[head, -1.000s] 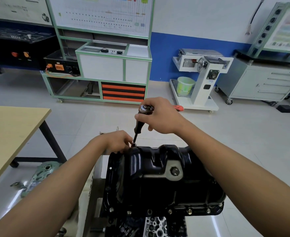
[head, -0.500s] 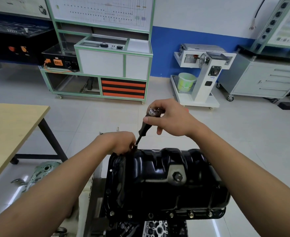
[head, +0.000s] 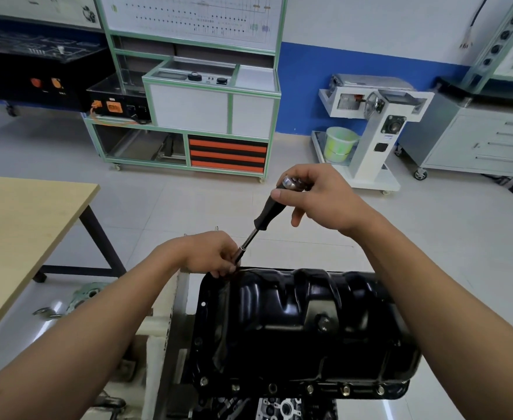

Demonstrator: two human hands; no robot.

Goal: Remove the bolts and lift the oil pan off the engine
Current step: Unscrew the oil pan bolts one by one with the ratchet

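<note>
r hand (head: 325,201) gripped nut driver (head: 268,213), l hand (head: 210,256) pinched its tip.
oil pan (head: 294,328) below them prob stiff, slick; lift by flange (head: 291,390).

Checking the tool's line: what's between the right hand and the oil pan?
Head view: the socket driver, its lower shaft held by the left hand.

Looking across a pale tiled floor (head: 188,201) glinting with streaks of light. Facing a white wall (head: 355,22) carrying a blue band (head: 303,86) low down. Taking in, along it, a green-framed bench (head: 213,95) on castors with orange drawers (head: 227,154), a white machine stand (head: 379,137) holding a pale green bucket (head: 338,144), and a grey drawer cabinet (head: 485,144). Noting, at left, a light wooden table (head: 22,225) on black legs.
</note>
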